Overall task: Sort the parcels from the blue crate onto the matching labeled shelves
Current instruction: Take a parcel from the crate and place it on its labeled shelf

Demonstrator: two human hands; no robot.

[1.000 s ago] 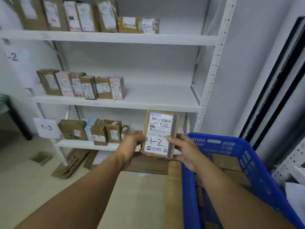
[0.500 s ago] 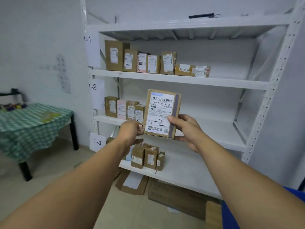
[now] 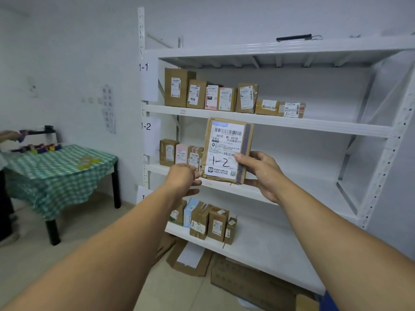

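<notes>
Your right grip [image 3: 261, 173] holds the parcel [image 3: 228, 151] by its right edge. The thumb presses on the label beside the handwritten "1-2", and the other fingers are hidden behind the cardboard. Your left grip [image 3: 183, 178] shows only its back. Its fingertips meet the parcel's lower left corner, but you cannot tell whether they pinch it or merely touch it.

The parcel stands upright in front of the middle shelf [image 3: 318, 189], the one marked by the 1-2 tag [image 3: 146, 126]. Its bottom edge sits right at the shelf's front lip, and whether they touch is unclear. It covers the right end of the row of small parcels [image 3: 177, 152] standing there.

Your left forearm cuts off the lowest tag [image 3: 142, 195], leaving one digit. Of the blue crate [image 3: 329, 303] only a sliver shows at the bottom edge. At far left, beyond the checked counter [image 3: 60, 173], another person's hand [image 3: 9, 135] is cropped by the frame.
</notes>
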